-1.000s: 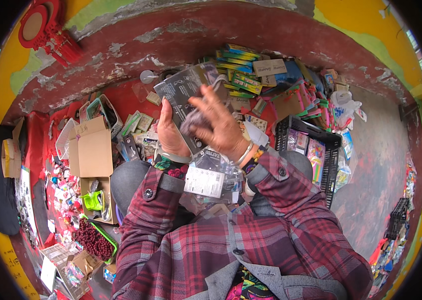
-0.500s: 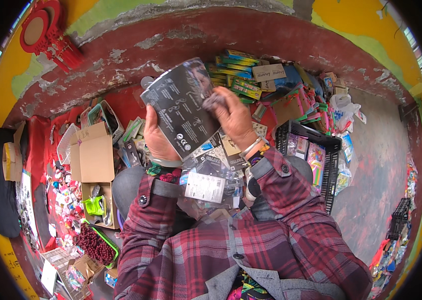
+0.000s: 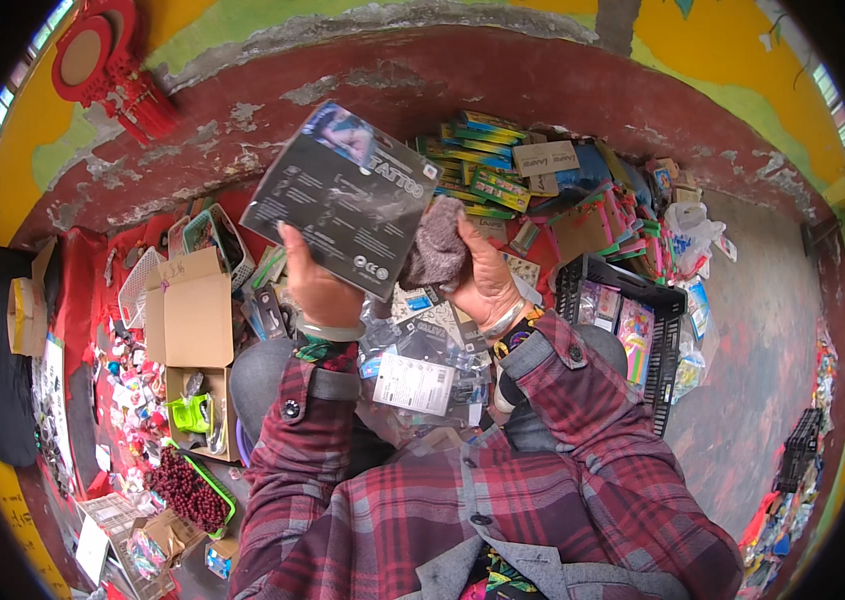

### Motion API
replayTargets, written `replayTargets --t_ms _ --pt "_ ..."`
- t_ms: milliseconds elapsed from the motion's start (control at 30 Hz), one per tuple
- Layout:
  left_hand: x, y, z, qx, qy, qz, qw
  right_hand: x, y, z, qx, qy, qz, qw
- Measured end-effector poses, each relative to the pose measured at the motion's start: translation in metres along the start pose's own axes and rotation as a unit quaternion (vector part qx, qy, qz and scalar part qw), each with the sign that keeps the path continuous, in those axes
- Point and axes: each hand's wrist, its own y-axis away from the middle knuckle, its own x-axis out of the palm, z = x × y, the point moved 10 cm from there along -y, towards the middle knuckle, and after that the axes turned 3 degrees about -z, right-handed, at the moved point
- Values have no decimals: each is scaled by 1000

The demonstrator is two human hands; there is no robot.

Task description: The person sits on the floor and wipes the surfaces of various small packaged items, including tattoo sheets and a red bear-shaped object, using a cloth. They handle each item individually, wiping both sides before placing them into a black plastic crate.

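My left hand (image 3: 320,283) is closed on the lower left edge of a flat black package (image 3: 343,195) with small white diagrams and a picture at its top. The thumb lies over its front and the other fingers are behind it, hidden. At the package's right edge, my right hand (image 3: 488,275) grips a crumpled grey-brown cloth (image 3: 440,243). Below both hands, near my knees, lie more dark flat packages (image 3: 433,335) and a white printed card (image 3: 414,383) in clear wrapping.
A black plastic crate (image 3: 665,345) with colourful packets stands by my right knee. Yellow-green boxes (image 3: 491,170) are piled against the red wall. An open cardboard box (image 3: 189,310), white baskets (image 3: 137,287) and dark red beads (image 3: 186,490) lie to the left.
The black package has tilted and shifted slightly left and down. My right hand has moved down from its front to its right edge, and the cloth now shows more fully.
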Motion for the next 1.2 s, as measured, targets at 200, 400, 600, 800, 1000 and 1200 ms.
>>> replayTargets --t_ms 200,400,600,800,1000,1200 --pt "10 13 36 -70 27 65 995 -35 -12 31 -63 52 -34 996" --pt "18 -3 26 -155 54 61 985 -41 0 103 -97 120 -72 985" --pt "14 14 46 -235 146 67 959 -9 9 79 -29 272 -19 962" --pt "-11 26 65 -295 78 -19 952 -15 6 67 3 327 -36 944" --pt "-41 21 74 -301 -5 -44 953 -18 26 146 -336 344 -174 860" --pt "-29 29 96 -301 -34 41 952 71 44 56 -371 478 101 789"
